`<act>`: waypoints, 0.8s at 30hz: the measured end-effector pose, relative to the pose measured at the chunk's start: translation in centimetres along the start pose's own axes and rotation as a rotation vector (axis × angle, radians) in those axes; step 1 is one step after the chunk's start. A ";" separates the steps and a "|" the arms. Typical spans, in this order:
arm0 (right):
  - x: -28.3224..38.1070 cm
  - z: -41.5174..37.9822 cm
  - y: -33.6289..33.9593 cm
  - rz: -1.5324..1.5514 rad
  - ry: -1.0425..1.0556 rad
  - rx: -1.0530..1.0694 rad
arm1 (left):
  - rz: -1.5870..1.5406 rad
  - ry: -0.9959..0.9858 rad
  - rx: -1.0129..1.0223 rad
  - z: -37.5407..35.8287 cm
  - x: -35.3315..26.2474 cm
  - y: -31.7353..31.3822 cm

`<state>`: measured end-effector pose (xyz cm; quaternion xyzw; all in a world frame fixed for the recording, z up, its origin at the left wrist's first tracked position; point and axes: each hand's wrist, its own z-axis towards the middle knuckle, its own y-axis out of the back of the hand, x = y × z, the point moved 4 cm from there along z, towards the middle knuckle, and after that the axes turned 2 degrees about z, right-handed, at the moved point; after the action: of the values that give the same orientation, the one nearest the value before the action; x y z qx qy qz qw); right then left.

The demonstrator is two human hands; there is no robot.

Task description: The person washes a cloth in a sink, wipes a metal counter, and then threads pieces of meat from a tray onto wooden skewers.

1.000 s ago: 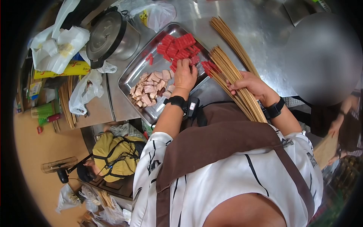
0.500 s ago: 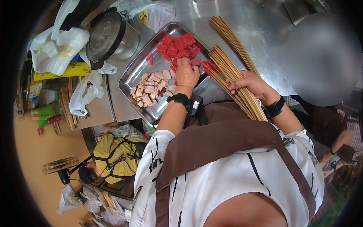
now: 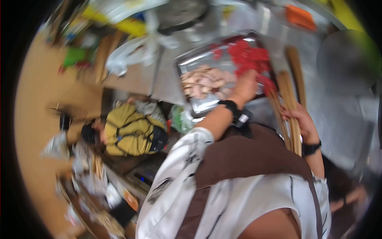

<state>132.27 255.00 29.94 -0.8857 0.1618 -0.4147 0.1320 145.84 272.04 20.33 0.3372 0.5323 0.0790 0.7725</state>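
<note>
My left hand [image 3: 246,87] reaches over a steel tray [image 3: 190,104], its fingers down at the red food pieces [image 3: 248,55]. Blur hides whether it grips one. To its left in the tray lies a heap of pale, cut meat-like pieces [image 3: 207,81]. My right hand [image 3: 300,117] is closed around a bundle of thin wooden skewers [image 3: 293,103]. Several skewers [image 3: 278,113] fan out from the bundle toward the tray, with red pieces [image 3: 267,84] on their tips by the tray's right edge.
Another bundle of skewers [image 3: 295,67] lies on the steel counter [image 3: 338,131] to the right. Behind the tray stand a lidded pot [image 3: 181,14] and plastic bags [image 3: 131,55]. An orange item [image 3: 300,18] is at the back. A person in a yellow top [image 3: 129,129] is at left.
The view has swung, so the tray and both hands sit farther right and lower, now blurred. My right hand keeps hold of the skewers; my left hand stays at the red pieces.
</note>
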 end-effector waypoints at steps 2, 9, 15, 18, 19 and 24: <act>0.2 0.8 -0.5 -0.018 -0.012 -0.005 | 0.083 0.051 0.000 -0.1 -0.2 0.9; 1.3 3.9 -1.1 -0.058 -0.005 0.054 | 0.009 0.031 -0.035 -0.8 0.1 2.8; 1.5 7.1 0.7 -0.160 0.024 0.099 | -0.091 0.178 -0.129 -1.8 0.1 9.3; 1.4 7.9 1.9 -0.192 0.042 0.104 | -0.021 0.328 -0.267 -3.9 3.5 14.8; 1.4 7.8 2.1 -0.193 0.035 0.101 | 0.132 0.281 -0.315 -4.4 3.8 16.7; 3.6 6.1 1.0 -0.593 0.121 -0.096 | 0.631 0.453 -0.399 -8.6 6.8 21.5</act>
<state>139.01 253.32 28.26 -0.8732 -0.0766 -0.4791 -0.0467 146.25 295.45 26.31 0.3016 0.5337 0.4844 0.6242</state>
